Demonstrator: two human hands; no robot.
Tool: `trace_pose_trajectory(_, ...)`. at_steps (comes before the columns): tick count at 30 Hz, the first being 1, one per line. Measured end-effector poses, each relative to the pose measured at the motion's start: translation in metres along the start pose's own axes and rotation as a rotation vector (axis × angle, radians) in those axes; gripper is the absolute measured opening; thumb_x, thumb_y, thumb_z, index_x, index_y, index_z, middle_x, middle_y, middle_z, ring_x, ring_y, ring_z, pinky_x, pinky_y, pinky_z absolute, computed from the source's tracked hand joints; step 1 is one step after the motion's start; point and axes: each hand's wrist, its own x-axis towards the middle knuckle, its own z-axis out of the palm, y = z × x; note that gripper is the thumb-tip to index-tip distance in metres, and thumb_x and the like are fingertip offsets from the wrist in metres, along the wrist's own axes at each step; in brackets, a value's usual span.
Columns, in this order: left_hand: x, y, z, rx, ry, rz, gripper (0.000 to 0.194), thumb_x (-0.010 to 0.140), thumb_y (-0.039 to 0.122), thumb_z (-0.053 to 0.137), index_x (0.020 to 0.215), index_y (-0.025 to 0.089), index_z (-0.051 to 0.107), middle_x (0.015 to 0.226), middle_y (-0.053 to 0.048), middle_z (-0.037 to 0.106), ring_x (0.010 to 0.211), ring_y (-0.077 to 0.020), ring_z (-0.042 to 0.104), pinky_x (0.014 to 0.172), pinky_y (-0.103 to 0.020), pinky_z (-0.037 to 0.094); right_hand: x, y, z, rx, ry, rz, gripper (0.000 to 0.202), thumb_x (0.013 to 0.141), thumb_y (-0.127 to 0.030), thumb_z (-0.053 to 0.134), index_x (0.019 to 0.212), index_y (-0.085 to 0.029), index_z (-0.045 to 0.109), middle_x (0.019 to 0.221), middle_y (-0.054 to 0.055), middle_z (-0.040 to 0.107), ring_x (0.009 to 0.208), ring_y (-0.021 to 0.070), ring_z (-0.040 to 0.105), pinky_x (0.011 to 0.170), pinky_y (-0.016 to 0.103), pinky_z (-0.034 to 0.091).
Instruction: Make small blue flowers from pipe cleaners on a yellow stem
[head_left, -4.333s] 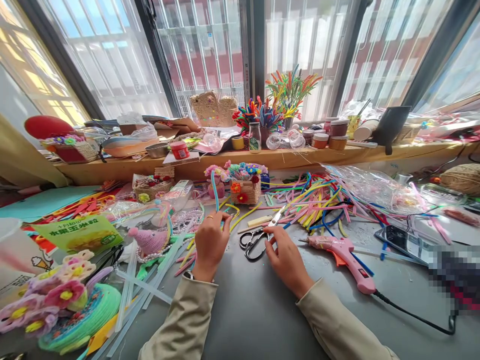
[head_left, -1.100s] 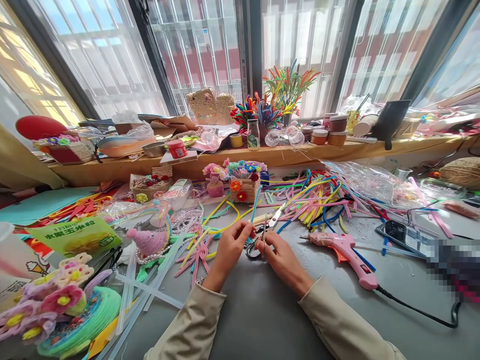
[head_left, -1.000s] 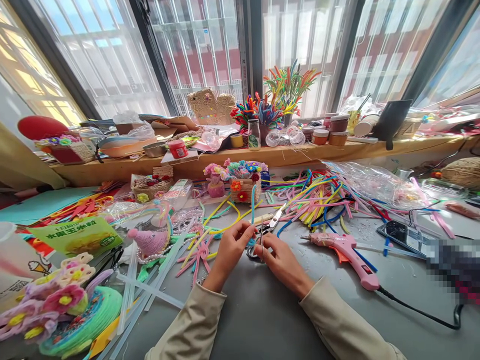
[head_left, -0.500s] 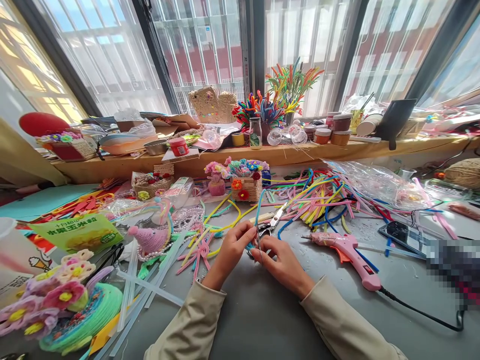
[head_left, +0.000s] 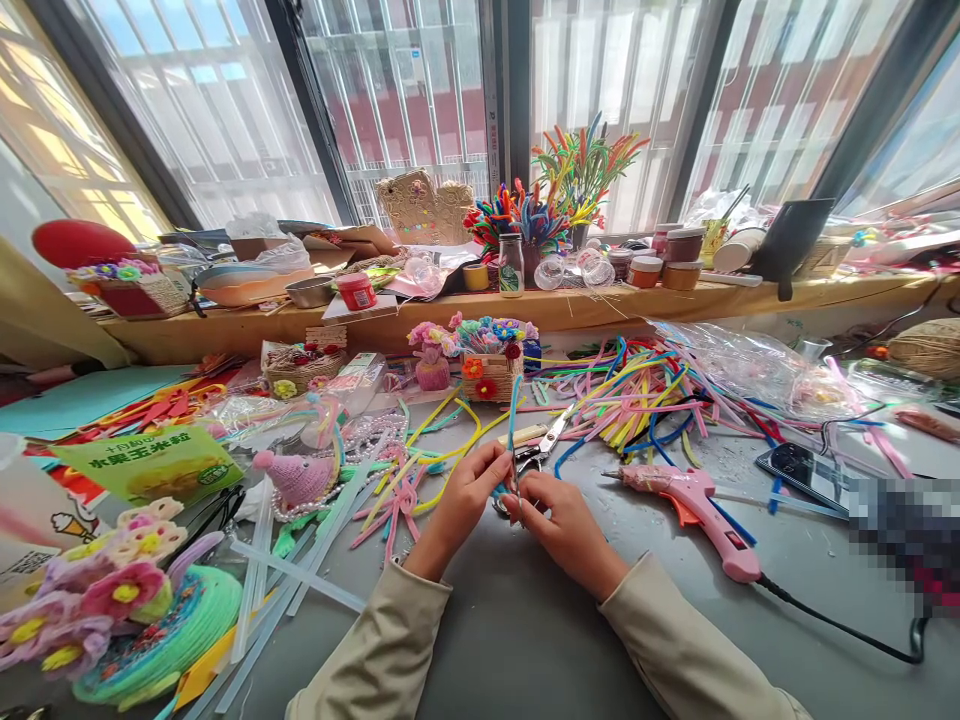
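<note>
A light-blue pipe cleaner (head_left: pixel 514 412) stands up from between my two hands, its free end pointing away from me. My left hand (head_left: pixel 476 490) pinches it, with thumb and fingers pressed together; a bit of blue shows below them. My right hand (head_left: pixel 561 520) is closed close beside, fingertips around a thin strand of the same piece. The fingers hide how the strands cross. Just beyond the hands lie scissors (head_left: pixel 553 436) with metal blades, partly covered by them. Pink and yellow pipe cleaners (head_left: pixel 405 500) lie left of my left hand.
To the right, a pink hot glue gun (head_left: pixel 697 500) trails a black cord. Clear glue sticks (head_left: pixel 300 570) lie at left by a pipe-cleaner flower piece (head_left: pixel 127 600). A heap of pipe cleaners (head_left: pixel 637 400) and a flower basket (head_left: pixel 491 372) stand behind. A phone (head_left: pixel 802 475) lies at right.
My hands stay nearly in place, with slight finger movement. The upright end of the blue pipe cleaner has straightened a little and leans less to the right.
</note>
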Motion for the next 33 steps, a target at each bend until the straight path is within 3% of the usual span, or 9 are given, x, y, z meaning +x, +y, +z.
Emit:
trace_pose_trajectory(15,0.001,0.002,0.003,-0.011,0.138,-0.016,0.019,0.078,0.03,0.039,0.066,0.016,0.043,0.058,0.004,0.044,0.056,-0.0089,0.043,0.057,-0.021,0.035,0.001,0.002,0.002,-0.025,-0.004,0.024,0.031,0.079,-0.035,0.04,0.056,-0.016,0.049,0.059,0.0,0.05,0.058,0.0105,0.044,0.054,0.021,0.031)
trace_pose_trajectory(25,0.0,0.003,0.003,-0.025,0.094,0.012,0.017,0.078,0.026,0.04,0.063,0.017,0.041,0.059,0.004,0.041,0.057,-0.0082,0.041,0.058,-0.019,0.034,-0.001,-0.008,-0.003,0.075,0.019,0.047,0.031,0.075,-0.033,0.045,0.049,-0.016,0.042,0.056,-0.001,0.046,0.054,0.0089,0.042,0.051,0.02,0.032)
trace_pose_trajectory(33,0.0,0.004,0.002,0.001,0.062,0.02,0.014,0.077,0.025,0.041,0.065,0.017,0.041,0.061,0.004,0.04,0.059,-0.0085,0.039,0.057,-0.019,0.034,-0.001,-0.004,-0.002,0.099,0.032,0.084,0.032,0.073,-0.041,0.046,0.053,-0.017,0.037,0.055,-0.004,0.041,0.052,0.0078,0.039,0.048,0.02,0.03)
